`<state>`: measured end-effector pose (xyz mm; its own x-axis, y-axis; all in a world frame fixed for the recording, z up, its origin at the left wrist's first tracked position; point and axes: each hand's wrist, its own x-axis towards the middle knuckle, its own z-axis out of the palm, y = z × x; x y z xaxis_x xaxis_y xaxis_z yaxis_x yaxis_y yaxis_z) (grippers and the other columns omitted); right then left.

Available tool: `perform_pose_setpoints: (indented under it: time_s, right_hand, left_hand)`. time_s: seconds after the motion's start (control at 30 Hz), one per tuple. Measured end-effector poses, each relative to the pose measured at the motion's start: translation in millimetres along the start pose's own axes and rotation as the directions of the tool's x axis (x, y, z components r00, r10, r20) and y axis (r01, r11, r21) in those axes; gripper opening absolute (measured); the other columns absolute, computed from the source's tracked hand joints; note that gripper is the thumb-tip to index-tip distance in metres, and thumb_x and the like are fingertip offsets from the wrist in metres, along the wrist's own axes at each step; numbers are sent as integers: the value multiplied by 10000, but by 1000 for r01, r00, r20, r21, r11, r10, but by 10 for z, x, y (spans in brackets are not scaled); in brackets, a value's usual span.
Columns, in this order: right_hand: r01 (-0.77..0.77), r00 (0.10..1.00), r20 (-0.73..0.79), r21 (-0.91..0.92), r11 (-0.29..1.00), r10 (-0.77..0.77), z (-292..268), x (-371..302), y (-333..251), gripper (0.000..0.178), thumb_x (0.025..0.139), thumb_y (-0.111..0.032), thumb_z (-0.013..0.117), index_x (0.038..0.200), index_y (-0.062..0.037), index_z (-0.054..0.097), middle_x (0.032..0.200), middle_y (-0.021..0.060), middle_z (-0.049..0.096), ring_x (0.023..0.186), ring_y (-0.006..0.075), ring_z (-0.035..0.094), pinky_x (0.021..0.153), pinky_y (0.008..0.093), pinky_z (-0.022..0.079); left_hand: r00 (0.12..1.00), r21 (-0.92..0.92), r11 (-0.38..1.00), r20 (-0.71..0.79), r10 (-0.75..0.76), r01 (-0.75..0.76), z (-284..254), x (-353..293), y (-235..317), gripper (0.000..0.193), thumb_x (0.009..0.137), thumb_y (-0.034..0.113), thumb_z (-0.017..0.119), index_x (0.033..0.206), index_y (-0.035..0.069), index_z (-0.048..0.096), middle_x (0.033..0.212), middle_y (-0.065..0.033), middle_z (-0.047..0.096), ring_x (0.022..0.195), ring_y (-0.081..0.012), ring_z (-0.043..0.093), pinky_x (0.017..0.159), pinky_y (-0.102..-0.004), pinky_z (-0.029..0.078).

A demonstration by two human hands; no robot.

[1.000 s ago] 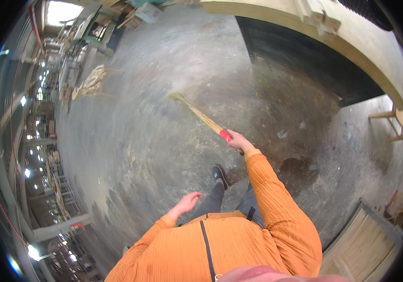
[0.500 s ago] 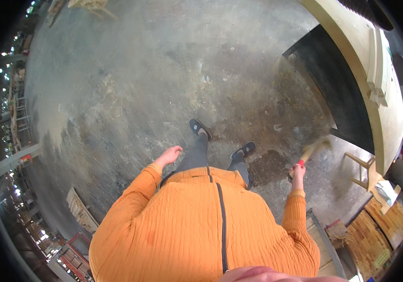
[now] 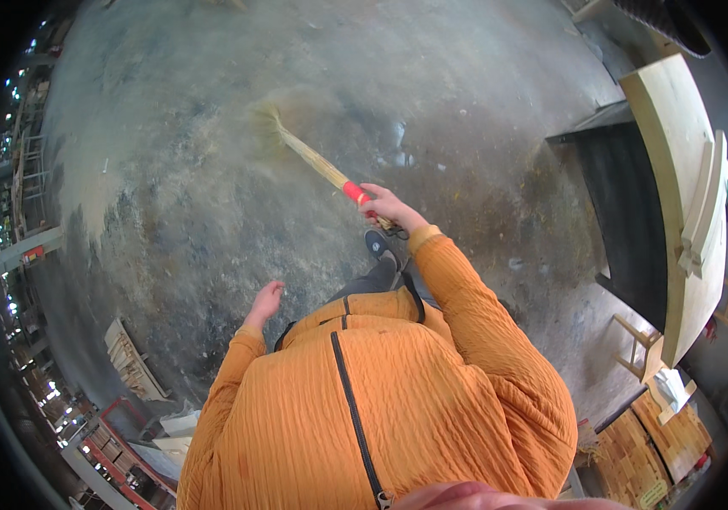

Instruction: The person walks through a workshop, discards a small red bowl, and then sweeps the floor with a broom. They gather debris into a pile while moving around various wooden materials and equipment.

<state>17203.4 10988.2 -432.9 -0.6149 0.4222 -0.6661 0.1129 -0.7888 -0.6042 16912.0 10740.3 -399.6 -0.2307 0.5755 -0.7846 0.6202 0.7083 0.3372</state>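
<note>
The right hand (image 3: 388,206) is closed around the broom (image 3: 317,161) just below the red band on its handle, a little above the middle of the frame. The handle runs up and to the left, and the bristle head rests on or just over the floor (image 3: 483,93) in the upper left-centre, blurred, among pale dust. The left hand (image 3: 264,302) hangs free at left of centre, fingers loosely curled, holding nothing and touching nothing.

Judged from this, the step in hand is a one-handed sweep across the dusty concrete. To do it well, the bristles should stay low and flat to the floor so the fine dust is pushed rather than flicked up; short strokes toward one spot would gather the pale streaks that lie at the upper left. The grip sits far back on the handle, so a second hand further down would probably give steadier control. The shoe (image 3: 378,245) stands just below the right hand, close to the line of the handle, so strokes are better drawn past it than toward it.

Few containers show. At the lower right edge lies a wooden crate (image 3: 665,433) with a slatted top; what it holds cannot be told. A black mat (image 3: 623,212) lies at the right beside a pale board (image 3: 678,195). Stacked planks (image 3: 133,364) lie at the lower left.
</note>
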Motion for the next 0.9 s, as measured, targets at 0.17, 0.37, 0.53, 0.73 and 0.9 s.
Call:
perform_pose_setpoints:
  time_s: [0.17, 0.37, 0.53, 0.73, 0.9]
  right_hand:
    - [178, 891, -243, -589, 788, -383, -741, -521, -499, 653, 683, -62, 592, 1285, -146, 354, 798, 97, 580, 572, 136, 549, 525, 254, 459]
    - [-283, 495, -726, -654, 701, -477, -2499, -1080, -979, 601, 684, -96, 549, 1258, -148, 381, 911, 197, 596, 818, 306, 605, 722, 370, 475]
    - [23, 182, -979, -91, 996, -94, -4161, -733, -1900, 440, 693, -79, 540, 1122, -12, 472, 785, 140, 615, 630, 223, 607, 582, 348, 478]
    - [-304, 547, -837, -178, 936, 18, -3916, 1096, -2427, 255, 761, -225, 562, 895, -11, 586, 749, 118, 610, 714, 198, 599, 609, 345, 459]
    - [-33, 965, -231, -577, 816, -124, -2493, 2109, -3189, 529, 718, -157, 549, 1232, -164, 424, 918, 179, 595, 782, 271, 602, 650, 365, 472]
  left_hand:
    - [998, 45, 999, 56, 17, -20, -67, 282, 394, 278, 827, 184, 420, 1057, 77, 535, 1035, -145, 573, 992, -293, 526, 837, -358, 411]
    - [998, 9, 998, 9, 56, -57, -501, 1034, 1399, 277, 829, 177, 416, 1052, 68, 537, 1030, -149, 574, 993, -290, 526, 833, -351, 412]
    - [999, -87, 995, 9, 43, -42, -1016, 1663, 2409, 270, 836, 174, 425, 1051, 54, 536, 991, -145, 587, 912, -254, 562, 794, -339, 429]
    - [997, -185, 980, 39, -60, 67, -1234, 2068, 3512, 267, 853, 178, 430, 1062, 43, 528, 983, -122, 584, 826, -198, 570, 747, -316, 446]
    - [962, -94, 959, 43, 271, -266, -1252, 2399, 4433, 273, 855, 150, 426, 1097, 53, 508, 1028, -104, 569, 892, -189, 549, 778, -308, 434]
